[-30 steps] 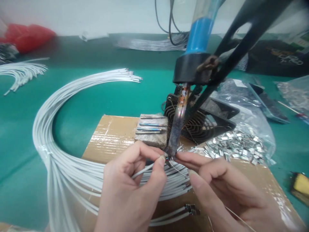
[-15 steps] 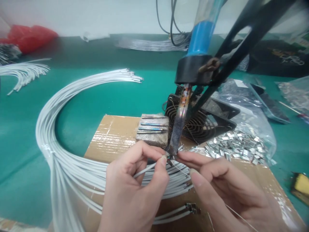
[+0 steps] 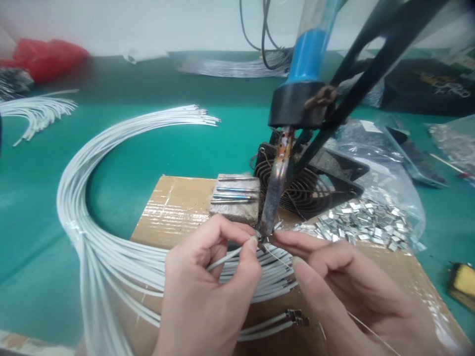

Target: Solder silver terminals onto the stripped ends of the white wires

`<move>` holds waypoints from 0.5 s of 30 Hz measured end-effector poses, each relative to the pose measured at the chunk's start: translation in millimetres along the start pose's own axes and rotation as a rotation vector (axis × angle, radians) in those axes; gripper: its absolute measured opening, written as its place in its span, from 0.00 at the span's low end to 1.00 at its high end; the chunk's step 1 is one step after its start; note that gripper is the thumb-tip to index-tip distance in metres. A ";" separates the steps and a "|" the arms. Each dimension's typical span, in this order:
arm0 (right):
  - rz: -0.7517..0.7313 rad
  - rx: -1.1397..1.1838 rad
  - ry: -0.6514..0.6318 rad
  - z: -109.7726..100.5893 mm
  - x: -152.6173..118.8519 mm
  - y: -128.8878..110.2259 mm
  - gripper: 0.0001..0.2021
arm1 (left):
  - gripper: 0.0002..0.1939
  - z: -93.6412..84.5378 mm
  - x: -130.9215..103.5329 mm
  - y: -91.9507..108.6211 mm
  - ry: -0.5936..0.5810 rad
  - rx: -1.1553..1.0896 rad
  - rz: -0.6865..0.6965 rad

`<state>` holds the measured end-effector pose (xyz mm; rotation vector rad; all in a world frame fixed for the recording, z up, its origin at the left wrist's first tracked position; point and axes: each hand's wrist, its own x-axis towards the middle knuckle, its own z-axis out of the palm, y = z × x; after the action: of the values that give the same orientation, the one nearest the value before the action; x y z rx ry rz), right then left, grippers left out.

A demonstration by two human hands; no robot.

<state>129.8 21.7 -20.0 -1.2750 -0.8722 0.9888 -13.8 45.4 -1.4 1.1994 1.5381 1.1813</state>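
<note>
My left hand (image 3: 215,282) pinches a white cable (image 3: 225,258) between thumb and forefinger, its end right under the tip of a soldering iron (image 3: 272,198). The iron has a blue handle and is clamped pointing down in a black stand (image 3: 356,99). From the other side, my right hand (image 3: 345,287) holds thin solder wire (image 3: 278,260) by the thumb, and the wire's end reaches the iron tip. Its forefinger rests close beside the tip. The joint itself is small and partly hidden by my fingertips. Below lie two cables with metal terminals (image 3: 295,317) on their ends.
A curved bundle of white cables (image 3: 70,198) runs under my left hand onto cardboard (image 3: 163,202). Behind my hands are a block with metal rods (image 3: 237,212) and a black fan (image 3: 297,190). Loose metal pieces (image 3: 367,222) lie right; a yellow-and-black object (image 3: 463,287) sits at the edge.
Almost nothing differs. Both hands keep their hold at the iron tip, and the view has shifted very slightly.
</note>
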 end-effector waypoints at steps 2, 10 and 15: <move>-0.016 -0.007 -0.055 -3.2 3.5 0.7 0.12 | 0.08 -0.2 -0.4 0.1 -0.001 -0.011 0.001; -0.016 -0.039 -0.012 1.4 0.8 0.7 0.13 | 0.10 -1.9 -0.3 0.8 0.007 -0.030 0.018; 0.021 -0.060 -0.005 3.3 -2.6 -0.1 0.13 | 0.09 -0.6 -0.5 2.4 0.000 -0.039 -0.011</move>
<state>125.8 20.4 -19.5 -1.3354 -0.8998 0.9885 -13.7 45.1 1.1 1.1645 1.5131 1.1989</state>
